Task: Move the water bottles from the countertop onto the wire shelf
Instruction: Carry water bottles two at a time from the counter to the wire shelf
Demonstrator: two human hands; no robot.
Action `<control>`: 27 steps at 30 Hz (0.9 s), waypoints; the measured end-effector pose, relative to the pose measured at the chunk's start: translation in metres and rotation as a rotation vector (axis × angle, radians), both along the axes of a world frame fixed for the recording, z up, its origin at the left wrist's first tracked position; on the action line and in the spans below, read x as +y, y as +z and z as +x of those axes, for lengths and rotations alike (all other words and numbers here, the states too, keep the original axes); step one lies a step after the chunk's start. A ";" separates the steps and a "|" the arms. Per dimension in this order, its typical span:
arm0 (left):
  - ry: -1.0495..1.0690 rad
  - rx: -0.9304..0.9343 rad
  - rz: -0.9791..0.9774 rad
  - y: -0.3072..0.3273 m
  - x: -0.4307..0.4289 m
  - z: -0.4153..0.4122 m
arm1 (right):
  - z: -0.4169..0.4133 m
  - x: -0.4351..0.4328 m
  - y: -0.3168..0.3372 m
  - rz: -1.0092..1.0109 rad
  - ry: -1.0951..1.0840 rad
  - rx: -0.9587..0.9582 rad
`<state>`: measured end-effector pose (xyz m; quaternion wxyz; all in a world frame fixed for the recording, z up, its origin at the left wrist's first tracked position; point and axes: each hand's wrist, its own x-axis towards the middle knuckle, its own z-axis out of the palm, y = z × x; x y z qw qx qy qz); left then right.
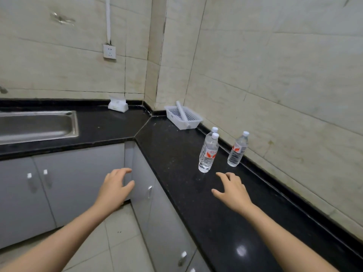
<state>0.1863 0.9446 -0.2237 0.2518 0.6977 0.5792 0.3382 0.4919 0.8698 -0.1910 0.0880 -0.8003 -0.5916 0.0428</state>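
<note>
Three clear water bottles with white caps and red-and-white labels stand upright on the black countertop [176,154]. The nearest bottle [208,154] is in front, a second one [214,129] is mostly hidden behind it with only its cap showing, and a third [237,150] stands to the right by the wall. My right hand [231,188] hovers over the counter just short of the nearest bottle, fingers spread, holding nothing. My left hand [115,185] is out over the floor beside the cabinet corner, fingers apart and empty. No wire shelf is in view.
A white plastic basket [193,122] holding a white roll sits in the counter's corner. A tissue pack [117,106] lies by the back wall, and a steel sink [37,126] is at the left. Grey cabinet doors [78,173] run below the counter. A wall socket [109,51] is above.
</note>
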 end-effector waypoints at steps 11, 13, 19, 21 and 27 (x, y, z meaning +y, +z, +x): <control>-0.097 -0.096 -0.062 -0.006 0.170 0.047 | 0.024 0.135 0.006 -0.001 -0.228 0.076; -0.152 -0.092 -0.109 -0.021 0.182 0.067 | 0.031 0.146 -0.014 -0.062 -0.271 0.144; -0.203 -0.052 -0.229 -0.045 0.233 0.138 | 0.077 0.203 -0.039 0.069 -0.412 0.459; -0.227 -0.046 -0.261 -0.046 0.247 0.163 | 0.097 0.224 -0.055 0.139 -0.433 0.559; -0.284 0.010 -0.296 -0.064 0.283 0.205 | 0.127 0.269 -0.073 0.367 -0.411 0.866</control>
